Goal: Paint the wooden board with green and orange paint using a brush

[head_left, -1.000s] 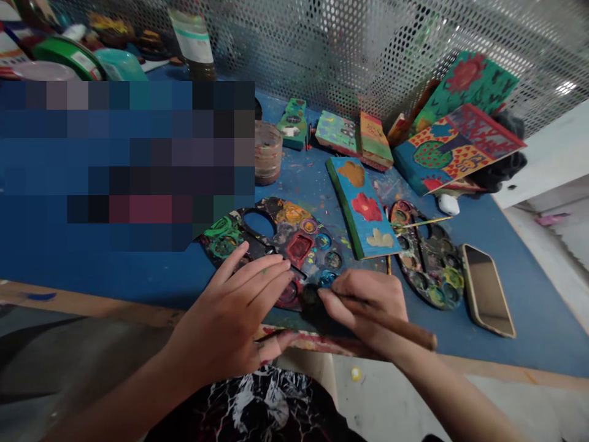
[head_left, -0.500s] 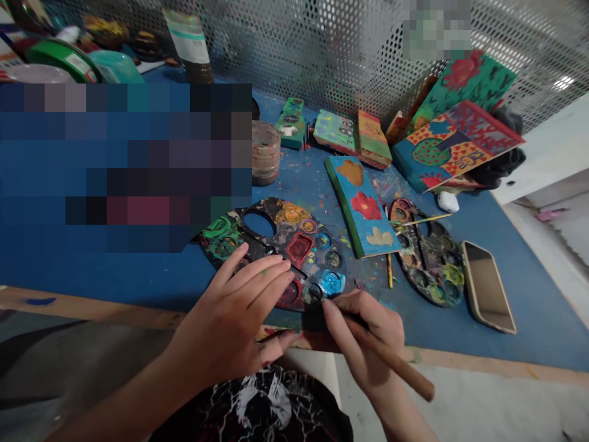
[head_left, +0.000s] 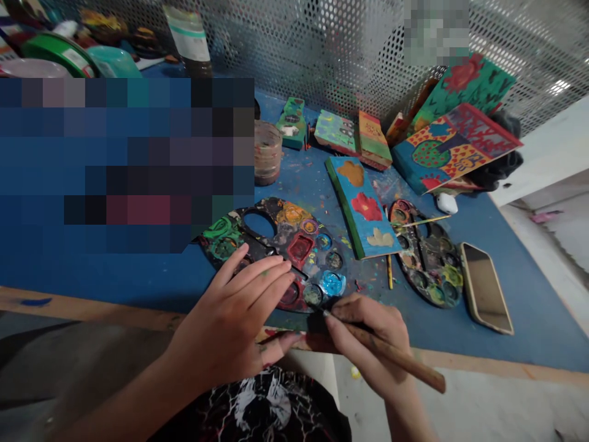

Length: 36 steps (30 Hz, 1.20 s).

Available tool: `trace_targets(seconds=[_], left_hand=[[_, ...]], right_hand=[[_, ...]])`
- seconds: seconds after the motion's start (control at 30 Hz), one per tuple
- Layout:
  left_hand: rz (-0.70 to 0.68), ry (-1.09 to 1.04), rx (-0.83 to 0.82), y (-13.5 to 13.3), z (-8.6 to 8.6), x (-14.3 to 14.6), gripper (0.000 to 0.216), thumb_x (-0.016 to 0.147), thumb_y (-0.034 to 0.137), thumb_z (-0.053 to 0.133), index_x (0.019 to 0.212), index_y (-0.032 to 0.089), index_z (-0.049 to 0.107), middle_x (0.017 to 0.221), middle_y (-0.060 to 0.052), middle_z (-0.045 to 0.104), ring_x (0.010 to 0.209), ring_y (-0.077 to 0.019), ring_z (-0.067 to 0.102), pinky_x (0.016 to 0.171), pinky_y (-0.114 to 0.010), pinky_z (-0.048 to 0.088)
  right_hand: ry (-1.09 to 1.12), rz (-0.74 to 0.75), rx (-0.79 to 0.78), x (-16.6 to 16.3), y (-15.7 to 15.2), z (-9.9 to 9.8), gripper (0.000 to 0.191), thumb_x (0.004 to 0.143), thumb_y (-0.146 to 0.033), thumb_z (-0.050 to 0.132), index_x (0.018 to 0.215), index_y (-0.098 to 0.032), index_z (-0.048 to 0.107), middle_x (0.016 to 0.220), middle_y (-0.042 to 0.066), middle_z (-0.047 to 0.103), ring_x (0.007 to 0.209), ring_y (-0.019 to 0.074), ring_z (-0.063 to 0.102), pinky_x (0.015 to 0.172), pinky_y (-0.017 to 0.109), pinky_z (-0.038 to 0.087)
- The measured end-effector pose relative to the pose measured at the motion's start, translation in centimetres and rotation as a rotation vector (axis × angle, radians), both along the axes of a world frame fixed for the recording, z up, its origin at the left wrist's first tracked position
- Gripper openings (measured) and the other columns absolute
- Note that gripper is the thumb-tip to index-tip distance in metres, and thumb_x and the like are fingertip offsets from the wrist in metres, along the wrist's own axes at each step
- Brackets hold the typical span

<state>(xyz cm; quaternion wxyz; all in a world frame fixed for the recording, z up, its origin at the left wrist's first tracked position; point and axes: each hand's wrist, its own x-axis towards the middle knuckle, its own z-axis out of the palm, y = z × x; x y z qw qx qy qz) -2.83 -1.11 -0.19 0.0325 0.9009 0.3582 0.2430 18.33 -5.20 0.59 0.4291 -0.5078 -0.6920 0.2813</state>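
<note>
My left hand (head_left: 239,307) lies over the near left part of a paint-smeared palette (head_left: 271,245), fingers stretched out and the thumb apart by the table's edge. In my right hand (head_left: 372,331) is a paintbrush (head_left: 400,359) with a thick wooden handle, gripped between thumb and fingers. The handle slants down to the right, while the dark tip points at the palette's near edge, just below a dull round well. Its bristles are hard to make out. Behind the right hand lies a blue painted block (head_left: 365,205) with a red flower on it.
A second palette (head_left: 427,258) and a phone (head_left: 486,288) lie to the right. Near the block are a thin yellow brush (head_left: 390,271) and a white earbud (head_left: 447,203). Painted pieces (head_left: 335,132) and a cloudy jar (head_left: 268,153) stand behind. The left area is pixelated.
My right hand has drawn the brush slightly back toward me and right, so the tip has left the dull well and the handle lies lower. My left hand stays put.
</note>
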Motion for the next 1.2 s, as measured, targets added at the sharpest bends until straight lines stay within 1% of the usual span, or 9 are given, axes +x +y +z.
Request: trace_targets(seconds=[0.1, 0.17, 0.23, 0.33, 0.5, 0.67, 0.87, 1.03, 1.2], left_hand=[[-0.010, 0.009, 0.015, 0.0, -0.1, -0.1, 0.052, 0.080, 0.041, 0.061, 0.121, 0.010, 0.055, 0.123, -0.014, 0.065, 0.121, -0.0308, 0.055, 0.115, -0.052, 0.020], [-0.023, 0.020, 0.034, 0.1, -0.2, -0.1, 0.052, 0.080, 0.040, 0.061, 0.122, 0.008, 0.055, 0.123, -0.015, 0.065, 0.121, -0.0310, 0.055, 0.115, -0.053, 0.021], [-0.026, 0.030, 0.053, 0.1, -0.2, -0.1, 0.054, 0.080, 0.040, 0.062, 0.122, 0.007, 0.054, 0.123, -0.016, 0.065, 0.121, -0.0311, 0.055, 0.114, -0.054, 0.022], [-0.024, 0.038, 0.082, 0.2, -0.3, -0.1, 0.056, 0.080, 0.041, 0.062, 0.123, 0.006, 0.052, 0.123, -0.016, 0.065, 0.121, -0.0306, 0.054, 0.113, -0.054, 0.024], [-0.032, 0.051, 0.106, 0.3, -0.2, -0.1, 0.057, 0.080, 0.042, 0.062, 0.124, 0.005, 0.051, 0.122, -0.016, 0.065, 0.121, -0.0306, 0.055, 0.113, -0.055, 0.025], [-0.043, 0.052, 0.118, 0.2, -0.2, -0.3, 0.059, 0.080, 0.041, 0.063, 0.125, 0.005, 0.051, 0.122, -0.017, 0.065, 0.122, -0.0307, 0.054, 0.113, -0.054, 0.025], [-0.043, 0.040, 0.123, 0.2, -0.4, -0.4, 0.060, 0.079, 0.041, 0.064, 0.125, 0.005, 0.052, 0.123, -0.017, 0.064, 0.121, -0.0310, 0.054, 0.115, -0.054, 0.023], [-0.050, 0.041, 0.113, 0.4, -0.2, -0.2, 0.059, 0.079, 0.043, 0.064, 0.123, 0.005, 0.053, 0.121, -0.017, 0.065, 0.121, -0.0313, 0.055, 0.116, -0.052, 0.022], [-0.048, 0.038, 0.106, 0.5, -0.1, -0.1, 0.059, 0.078, 0.042, 0.064, 0.123, 0.005, 0.053, 0.122, -0.017, 0.065, 0.120, -0.0311, 0.055, 0.117, -0.051, 0.020]], right_hand=[[0.005, 0.052, 0.110, -0.1, 0.0, -0.2, 0.015, 0.081, -0.007, 0.060, 0.071, -0.019, 0.061, 0.065, 0.002, 0.065, 0.058, 0.0117, 0.062, 0.056, 0.020, 0.051], [-0.010, 0.052, 0.146, -0.2, -0.1, -0.4, 0.015, 0.081, -0.006, 0.060, 0.075, -0.019, 0.062, 0.067, 0.002, 0.065, 0.060, 0.0117, 0.062, 0.057, 0.021, 0.051], [-0.026, 0.017, 0.153, -0.1, -0.2, -0.4, 0.015, 0.082, -0.006, 0.060, 0.077, -0.019, 0.062, 0.070, 0.003, 0.065, 0.062, 0.0115, 0.062, 0.058, 0.021, 0.051], [0.018, -0.025, 0.144, 0.1, -0.1, -0.3, 0.015, 0.079, -0.005, 0.063, 0.075, -0.020, 0.062, 0.072, 0.001, 0.067, 0.064, 0.0109, 0.065, 0.060, 0.019, 0.053], [0.035, 0.044, 0.050, 0.3, 0.2, 0.0, 0.013, 0.077, -0.007, 0.067, 0.073, -0.020, 0.064, 0.070, 0.000, 0.070, 0.063, 0.0107, 0.067, 0.060, 0.017, 0.053], [0.038, -0.093, 0.066, 0.4, 0.2, -0.3, 0.013, 0.077, -0.008, 0.066, 0.073, -0.019, 0.064, 0.070, -0.001, 0.069, 0.061, 0.0091, 0.066, 0.060, 0.015, 0.052], [0.040, 0.020, 0.024, 0.4, 0.2, 0.0, 0.013, 0.076, -0.006, 0.067, 0.071, -0.018, 0.064, 0.070, -0.001, 0.069, 0.061, 0.0080, 0.065, 0.061, 0.014, 0.051], [-0.001, 0.019, 0.075, 0.1, -0.1, -0.5, 0.013, 0.080, -0.008, 0.065, 0.074, -0.019, 0.062, 0.072, 0.001, 0.067, 0.064, 0.0105, 0.065, 0.060, 0.018, 0.052], [-0.154, -0.061, 0.168, 0.2, -0.4, -1.2, 0.015, 0.081, -0.006, 0.062, 0.077, -0.020, 0.060, 0.071, 0.001, 0.063, 0.059, 0.0101, 0.060, 0.055, 0.020, 0.050]])
